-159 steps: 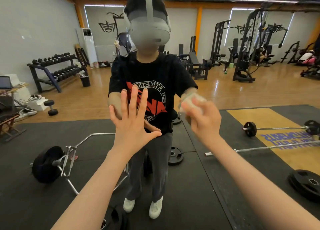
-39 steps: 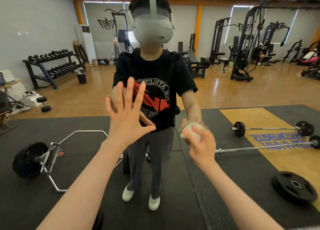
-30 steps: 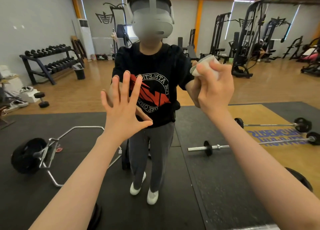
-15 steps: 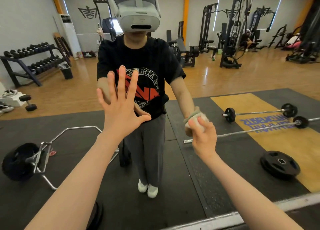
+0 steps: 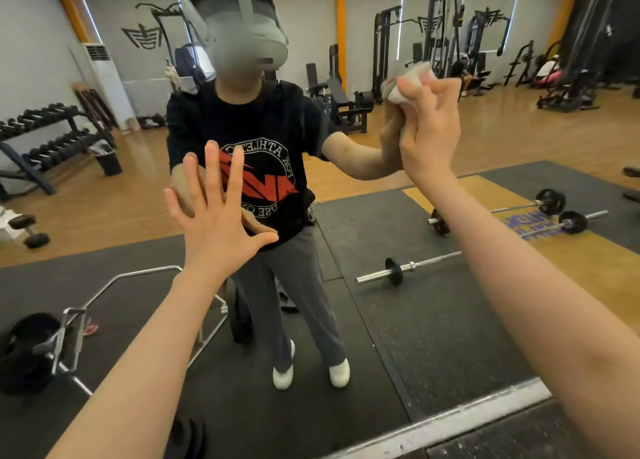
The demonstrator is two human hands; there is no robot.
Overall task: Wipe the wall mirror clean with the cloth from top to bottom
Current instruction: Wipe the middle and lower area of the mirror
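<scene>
Mirror (image 5: 450, 320) fills almost the whole view, its bottom edge a pale strip crossing low right. Step in hand looks like the top of a wiping stroke, right of centre. Right hand (image 5: 427, 129) is raised high against the glass, fingers curled round a bunched pale cloth (image 5: 401, 90), which sits at the fingertips, pressed to the surface. Left hand (image 5: 218, 216) is flat on the glass further left and lower, fingers spread, holding nothing, probably just bracing.

Next move, my guess: drag the cloth straight down toward the bottom edge with steady pressure, then shift sideways for the next strip. Cloth is a small wad, so contact patch is narrow and strips need overlap.

Glass shows no smears I can make out. Reflected room: gym with wood floor and black mats, weight machines (image 5: 446, 43) far right, dumbbell rack (image 5: 48, 133) far left, barbell (image 5: 408, 270) on the mat at right.
</scene>
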